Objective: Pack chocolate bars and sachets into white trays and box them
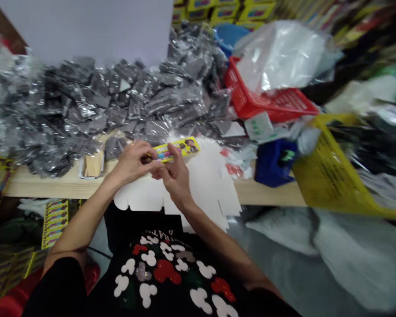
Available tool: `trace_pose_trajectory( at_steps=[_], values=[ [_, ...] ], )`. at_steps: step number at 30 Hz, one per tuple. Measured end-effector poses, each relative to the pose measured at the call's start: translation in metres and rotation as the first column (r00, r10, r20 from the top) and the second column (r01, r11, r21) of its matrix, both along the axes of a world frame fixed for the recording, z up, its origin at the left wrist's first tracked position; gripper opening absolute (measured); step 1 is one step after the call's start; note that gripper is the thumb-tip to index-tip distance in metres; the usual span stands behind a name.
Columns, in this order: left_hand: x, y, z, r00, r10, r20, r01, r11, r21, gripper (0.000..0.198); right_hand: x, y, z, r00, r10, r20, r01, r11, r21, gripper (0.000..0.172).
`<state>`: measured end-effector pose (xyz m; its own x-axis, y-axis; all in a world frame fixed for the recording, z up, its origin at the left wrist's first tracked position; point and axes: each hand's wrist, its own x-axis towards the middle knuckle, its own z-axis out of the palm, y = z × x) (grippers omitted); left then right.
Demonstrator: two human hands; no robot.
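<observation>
A small yellow printed box (186, 146), long and narrow, is held between both hands above the bench edge. My left hand (135, 160) is closed around its left end, the fingers covering that end. My right hand (175, 174) grips it near the middle, thumb and fingers curled at its near side. Under the hands lie flat white card sheets (204, 176) with cut tabs, overhanging the front edge. Left of my left hand stands a small tray of thin wooden sticks (94, 165).
Grey pieces in clear bags (125, 101) are heaped along the back. To the right are a red basket (247, 103), a blue box (272, 163) and a yellow crate (330, 171). Yellow printed boxes (224, 11) are stacked behind. The wooden bench edge (53, 185) runs across.
</observation>
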<state>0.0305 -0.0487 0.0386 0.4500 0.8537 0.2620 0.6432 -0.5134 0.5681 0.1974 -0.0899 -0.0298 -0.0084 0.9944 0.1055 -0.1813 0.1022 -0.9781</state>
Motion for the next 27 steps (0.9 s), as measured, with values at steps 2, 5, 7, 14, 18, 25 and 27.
trace_pose_trajectory(
  at_steps=[2, 5, 7, 14, 18, 25, 27],
  values=[
    [0.009, 0.003, 0.005, 0.997, 0.000, -0.077, -0.008, 0.995, -0.102, 0.018, 0.002, -0.008, -0.001, 1.000, -0.015, 0.007, 0.015, 0.999, -0.036, 0.086],
    [0.018, 0.005, 0.011, 0.971, -0.003, -0.238, -0.032, 0.990, -0.140, 0.017, 0.010, -0.020, -0.010, 0.998, -0.032, 0.058, 0.036, 0.997, -0.068, 0.098],
    [0.022, 0.002, 0.014, 0.941, 0.011, -0.337, -0.048, 0.994, -0.100, 0.018, 0.018, -0.028, -0.021, 0.988, -0.056, 0.145, 0.063, 0.997, -0.043, 0.100],
    [0.005, -0.039, 0.033, 0.892, 0.092, -0.442, 0.029, 0.965, 0.260, 0.023, 0.066, -0.028, -0.051, 0.925, -0.316, 0.210, 0.288, 0.946, 0.151, 0.074],
    [-0.063, -0.031, 0.073, 0.855, 0.455, -0.250, -0.260, 0.792, 0.553, 0.023, 0.076, -0.022, -0.062, 0.904, -0.300, 0.304, 0.268, 0.953, 0.143, 0.064],
    [-0.224, 0.057, 0.115, 0.482, 0.876, 0.023, -0.756, 0.402, 0.516, 0.033, 0.087, -0.022, -0.078, 0.715, -0.110, 0.691, -0.065, 0.973, 0.222, 0.032],
    [-0.257, 0.072, 0.103, 0.433, 0.901, -0.018, -0.813, 0.399, 0.425, 0.039, 0.091, -0.021, -0.080, 0.682, -0.051, 0.729, -0.157, 0.964, 0.215, 0.031]
  ],
)
